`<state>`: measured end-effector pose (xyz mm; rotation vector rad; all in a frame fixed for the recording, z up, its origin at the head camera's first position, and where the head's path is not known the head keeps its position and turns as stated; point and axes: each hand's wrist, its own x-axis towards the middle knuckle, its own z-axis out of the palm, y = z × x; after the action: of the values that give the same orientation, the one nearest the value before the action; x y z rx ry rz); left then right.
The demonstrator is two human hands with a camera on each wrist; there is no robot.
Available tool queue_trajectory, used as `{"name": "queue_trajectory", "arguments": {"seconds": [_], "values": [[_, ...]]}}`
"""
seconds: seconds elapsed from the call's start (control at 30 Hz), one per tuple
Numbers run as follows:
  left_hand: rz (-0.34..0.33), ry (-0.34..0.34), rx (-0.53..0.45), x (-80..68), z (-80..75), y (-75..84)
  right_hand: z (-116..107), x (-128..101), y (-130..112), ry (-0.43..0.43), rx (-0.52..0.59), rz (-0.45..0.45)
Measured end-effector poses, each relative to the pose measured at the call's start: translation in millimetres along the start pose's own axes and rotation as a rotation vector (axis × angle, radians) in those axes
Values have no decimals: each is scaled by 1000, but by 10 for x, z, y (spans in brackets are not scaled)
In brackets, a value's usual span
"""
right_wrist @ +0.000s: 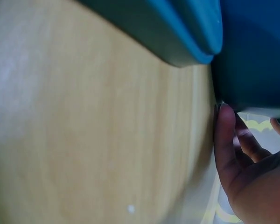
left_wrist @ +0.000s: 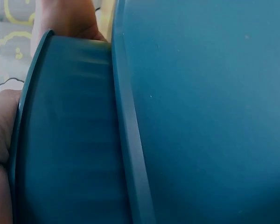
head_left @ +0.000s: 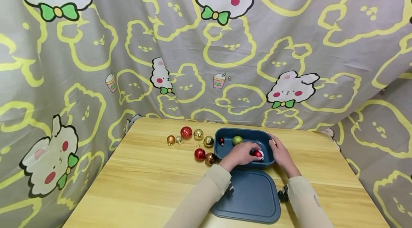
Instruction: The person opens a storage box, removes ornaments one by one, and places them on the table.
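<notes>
My left hand (head_left: 242,153) reaches over the near wall into a blue box (head_left: 217,149). Its fingers pinch a red-and-white Christmas ball (head_left: 258,154) near the front right of the box. At the box's right end, my right hand (head_left: 282,154) holds the wall, fingers along the outside; the right wrist view shows that hand (right_wrist: 252,168) against the lower outer wall. Also inside the box lie a green glitter ball (head_left: 237,140) and a small dark red ornament (head_left: 221,141). The left wrist view is mostly filled by the box's outer wall (left_wrist: 70,126) and the blue lid (left_wrist: 214,112).
The flat blue lid (head_left: 248,199) lies on the wooden table (head_left: 135,185) just in front of the box. Left of the box are several ornaments, among them a red glitter ball (head_left: 186,132), a shiny red ball (head_left: 199,154) and a bronze ball (head_left: 210,158). A patterned curtain (head_left: 193,42) hangs behind.
</notes>
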<state>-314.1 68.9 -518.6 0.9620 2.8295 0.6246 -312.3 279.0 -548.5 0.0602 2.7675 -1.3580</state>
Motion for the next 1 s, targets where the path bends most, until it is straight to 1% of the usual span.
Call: {"name": "queue_trajectory", "arguments": {"seconds": [0.27, 0.4, 0.57, 0.7, 0.8, 0.9, 1.0], "values": [[-8, -3, -69, 21, 17, -3, 4, -2, 9, -5, 2, 11], [-9, 4, -75, 25, 29, -9, 1, -7, 11, 0, 5, 9], [15, 20, -70, 5, 28, -20, 0, -5, 10, -4, 5, 7], [9, 52, -91, -34, 16, -20, 7, -1, 16, -1, 9, 8], [3, 88, -119, -62, 12, -22, 8, 2, 14, 2, 15, 10], [4, 129, -181, -77, 14, -37, 0, 4, 5, 2, 16, 8], [5, 168, -275, -83, 16, -63, -3, -1, -4, 3, 10, 8]]}}
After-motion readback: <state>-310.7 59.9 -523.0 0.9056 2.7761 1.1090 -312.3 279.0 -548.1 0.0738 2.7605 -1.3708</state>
